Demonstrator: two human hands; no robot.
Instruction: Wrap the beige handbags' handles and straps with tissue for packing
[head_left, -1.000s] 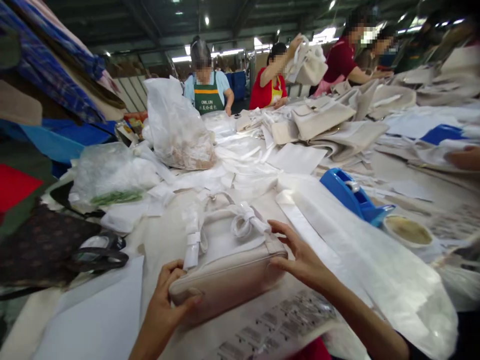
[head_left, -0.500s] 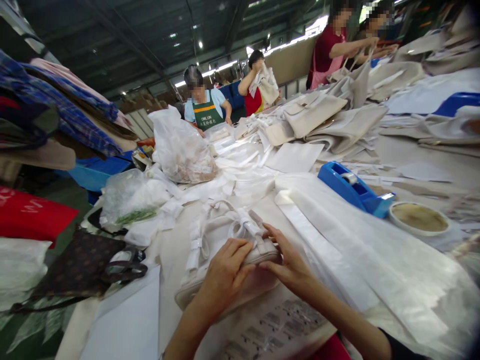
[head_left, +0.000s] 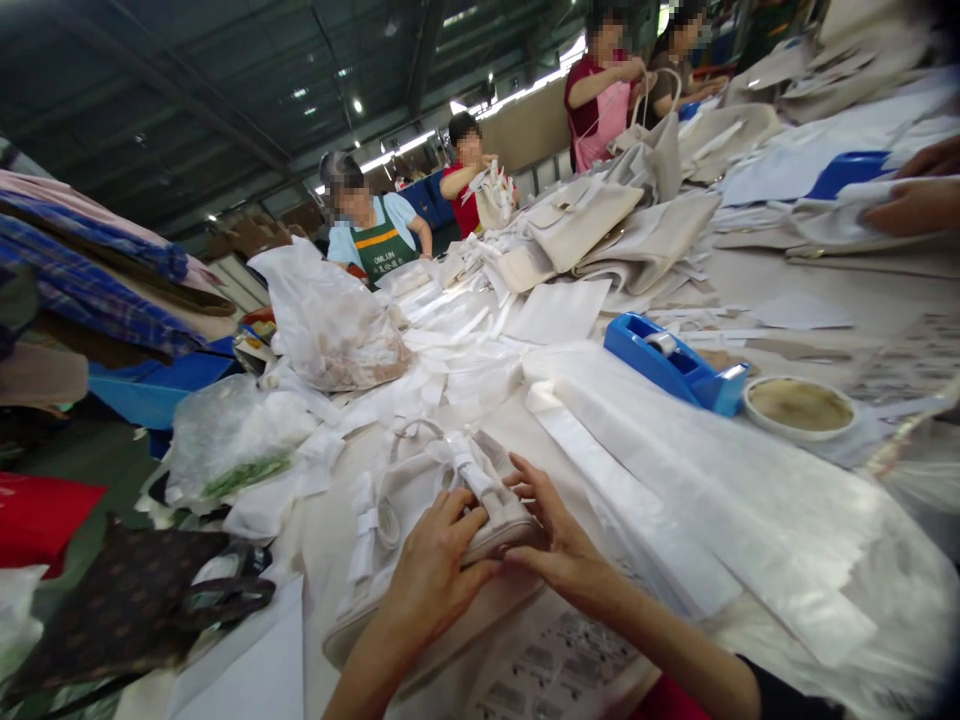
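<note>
A cream handbag [head_left: 390,500] lies flat on the table in front of me, its handles wrapped in white paper. My left hand [head_left: 435,570] rests on the bag's top edge near its right end, fingers curled over it. My right hand [head_left: 551,540] meets it from the right, fingertips pinching the same corner of the bag. A sheet of printed labels [head_left: 555,665] lies under my forearms.
A blue tape dispenser [head_left: 671,362] and a round dish of brownish paste [head_left: 799,405] sit to the right. White tissue sheets [head_left: 712,480], plastic bags [head_left: 330,320] and a dark patterned bag [head_left: 135,600] surround me. Several other people handle cream bags [head_left: 577,215] across the table.
My left hand moved from the bag's left end to its right end, beside my right hand. The camera view tilted and shifted left.
</note>
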